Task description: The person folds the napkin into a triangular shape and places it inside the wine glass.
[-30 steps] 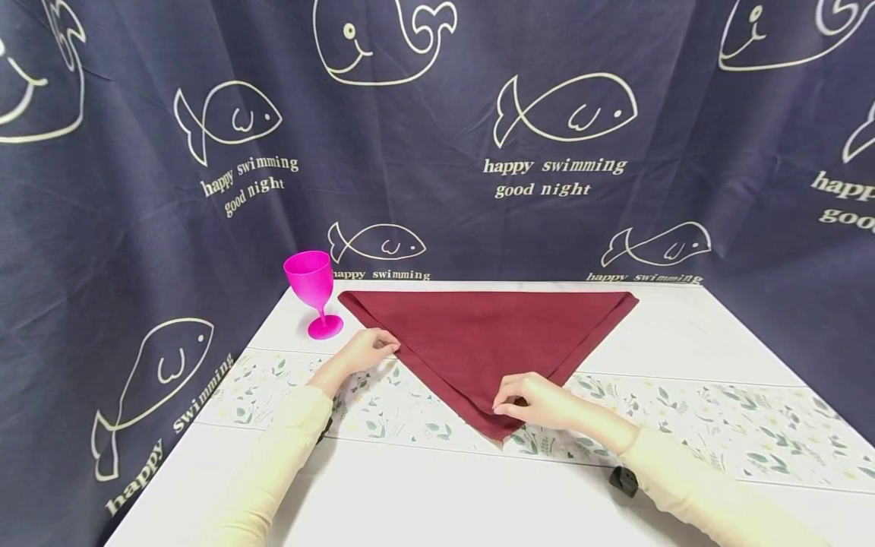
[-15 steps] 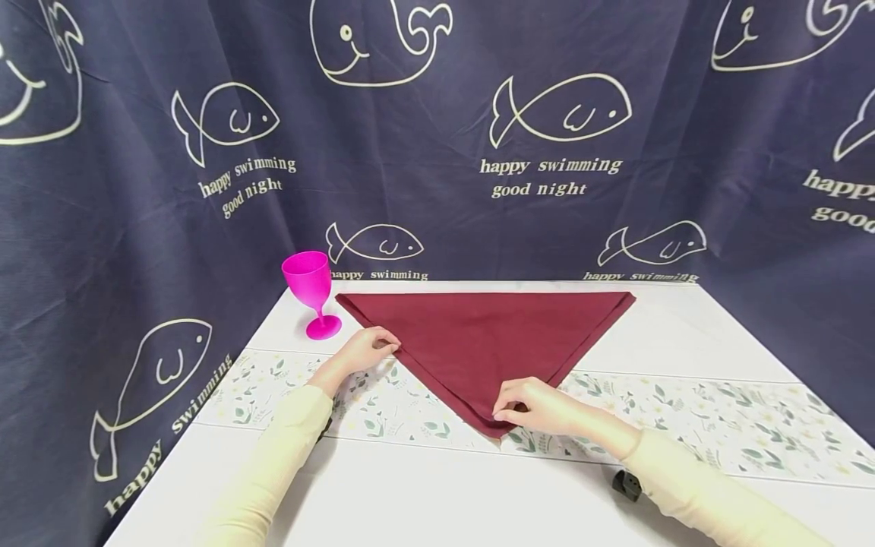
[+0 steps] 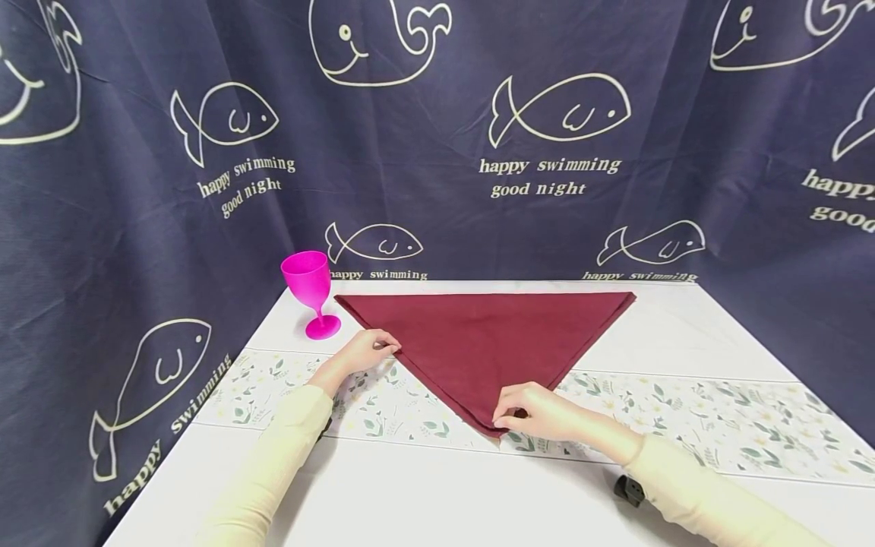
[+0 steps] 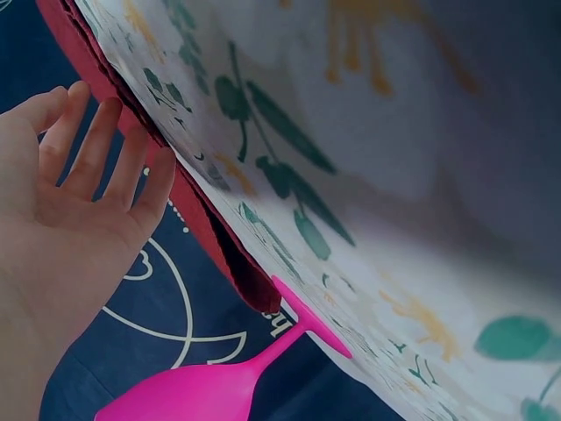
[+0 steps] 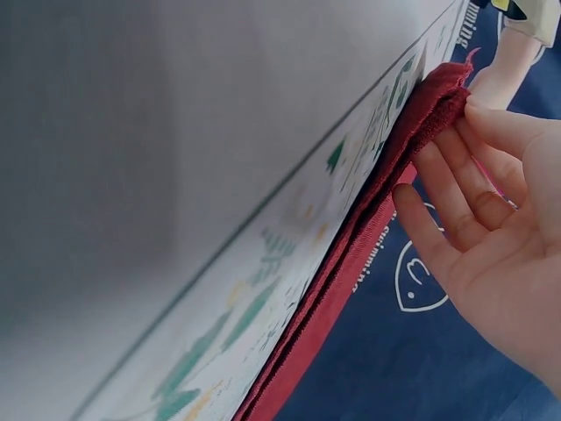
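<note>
Two hands are at work on a dark red napkin (image 3: 485,334) that lies flat on the white surface (image 3: 424,494), already folded once into a broad triangle, its long edge along the far side and its point toward the person. That first fold looks done; from what shows, the layers at the near tip are only being squared up, and any further folding is not yet begun.

At that near point the right hand (image 3: 540,414) has its grip pressed on the cloth, thumb and fingertips seeming to pinch the tip where the two layers meet; from the wrist view its fingers (image 5: 447,206) lie along the doubled edge. Over on the left slanting edge, the left hand (image 3: 365,351) has its grip spread and relaxed, fingertips (image 4: 105,140) resting flat against the hem and holding nothing.

The fabric looks like a soft woven cotton, matte, with a stitched hem that shows as a thick stacked rim from the side. A strip printed with green leaves and small flowers (image 3: 718,425) runs across beneath it. Just beside the napkin's left corner stands a bright pink plastic goblet (image 3: 311,292), smooth and glossy, upright on a round foot
</note>
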`<state>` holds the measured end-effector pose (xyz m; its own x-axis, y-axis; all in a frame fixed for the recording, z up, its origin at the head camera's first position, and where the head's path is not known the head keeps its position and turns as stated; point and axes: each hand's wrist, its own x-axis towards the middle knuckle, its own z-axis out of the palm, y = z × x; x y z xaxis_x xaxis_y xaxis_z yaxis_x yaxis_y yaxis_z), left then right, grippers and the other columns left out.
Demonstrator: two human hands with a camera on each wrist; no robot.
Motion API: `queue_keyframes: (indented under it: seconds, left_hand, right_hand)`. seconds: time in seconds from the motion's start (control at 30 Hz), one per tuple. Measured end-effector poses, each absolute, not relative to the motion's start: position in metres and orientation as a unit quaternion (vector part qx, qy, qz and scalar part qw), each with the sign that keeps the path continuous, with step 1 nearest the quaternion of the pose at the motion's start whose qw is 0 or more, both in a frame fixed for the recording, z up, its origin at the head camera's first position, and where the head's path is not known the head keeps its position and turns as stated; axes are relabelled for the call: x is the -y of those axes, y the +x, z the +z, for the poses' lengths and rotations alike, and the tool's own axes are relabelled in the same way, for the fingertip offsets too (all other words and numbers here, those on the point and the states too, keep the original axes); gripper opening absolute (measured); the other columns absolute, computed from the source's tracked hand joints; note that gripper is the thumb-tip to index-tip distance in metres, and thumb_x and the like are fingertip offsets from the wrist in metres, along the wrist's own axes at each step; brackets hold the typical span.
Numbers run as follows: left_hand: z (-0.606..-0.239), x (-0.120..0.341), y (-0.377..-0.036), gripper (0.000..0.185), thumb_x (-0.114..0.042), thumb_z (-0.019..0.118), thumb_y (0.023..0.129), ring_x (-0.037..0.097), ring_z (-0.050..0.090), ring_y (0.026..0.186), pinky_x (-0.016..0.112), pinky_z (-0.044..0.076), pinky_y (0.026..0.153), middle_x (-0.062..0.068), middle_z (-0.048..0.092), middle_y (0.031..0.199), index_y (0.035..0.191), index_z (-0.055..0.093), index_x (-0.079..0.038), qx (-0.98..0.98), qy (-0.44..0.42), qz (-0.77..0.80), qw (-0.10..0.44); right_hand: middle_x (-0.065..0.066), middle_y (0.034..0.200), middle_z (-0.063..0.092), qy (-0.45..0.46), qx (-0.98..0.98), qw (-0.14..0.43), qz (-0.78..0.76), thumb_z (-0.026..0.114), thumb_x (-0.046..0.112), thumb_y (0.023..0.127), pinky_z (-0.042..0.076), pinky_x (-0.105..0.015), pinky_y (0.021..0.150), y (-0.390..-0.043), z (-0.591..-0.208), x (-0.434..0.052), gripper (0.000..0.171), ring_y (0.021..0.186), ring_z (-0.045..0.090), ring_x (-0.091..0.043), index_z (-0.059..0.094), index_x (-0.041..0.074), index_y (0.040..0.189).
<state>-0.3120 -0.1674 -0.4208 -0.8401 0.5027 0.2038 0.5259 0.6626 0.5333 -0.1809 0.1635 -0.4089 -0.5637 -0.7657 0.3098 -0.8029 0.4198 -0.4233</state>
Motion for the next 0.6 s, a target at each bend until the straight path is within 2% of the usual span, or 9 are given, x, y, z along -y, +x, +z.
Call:
queue_keyframes:
  seconds: [0.37, 0.6]
  left_hand:
    - [-0.4192, 0.1672, -0.3105, 0.015, -0.019, 0.056, 0.085, 0.019, 0.057, 0.097, 0.035, 0.043, 0.088, 0.002, 0.066, 0.093, 0.092, 0.067, -0.012, 0.916, -0.276, -0.290, 0.017]
    - [-0.4214, 0.1661, -0.3111, 0.014, -0.017, 0.056, 0.085, 0.018, 0.058, 0.095, 0.035, 0.044, 0.087, 0.002, 0.066, 0.091, 0.092, 0.067, -0.011, 0.914, -0.282, -0.290, 0.017]
  right_hand:
    - [0.011, 0.074, 0.058, 0.449, 0.845, -0.004, 0.289, 0.061, 0.017, 0.081, 0.048, -0.016, 0.058, -0.1773, -0.4074, -0.1626, 0.006, 0.069, 0.054, 0.006, 0.067, 0.017, 0.080]
    - [0.009, 0.074, 0.059, 0.469, 0.831, -0.013, 0.298, 0.062, 0.016, 0.080, 0.047, -0.014, 0.057, -0.1779, -0.4095, -0.1634, 0.005, 0.070, 0.054, 0.005, 0.066, 0.018, 0.078]
